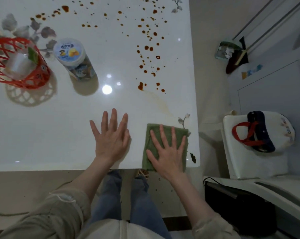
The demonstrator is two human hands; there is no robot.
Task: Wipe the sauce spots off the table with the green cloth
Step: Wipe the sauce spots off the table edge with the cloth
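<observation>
Green cloth (150,140) lies flat under the right hand (168,152), which presses on it with straight, spread fingers and pinches nothing. The cloth is a folded pad, a little longer along the line of the fingers than across them. Its near edge sits at the bench (59,135) edge, under the heel of the hand. The left hand (111,138) rests just beside it, palm down on the bare bench, fingers splayed and released, touching only the surface.

The sauce spots (146,48) all lie beyond the right fingertips, away from the person. The closest blot (140,86) is straight ahead and slightly toward the left hand. A faint brown streak (161,102) runs from near that blot back toward the cloth's far edge. Further spots scatter well beyond, in a band running away from the fingers and then spreading across the far bench. The right hand is the nearer one and already has the cloth, so the next move looks like a forward push along its own finger line.

Well off to the left hand's outer side stands a lidded jar (73,57) of what look like wrapped snacks. Beyond it is a red basket (18,62) holding something clear that I cannot make out. Both stand apart from the spots.
</observation>
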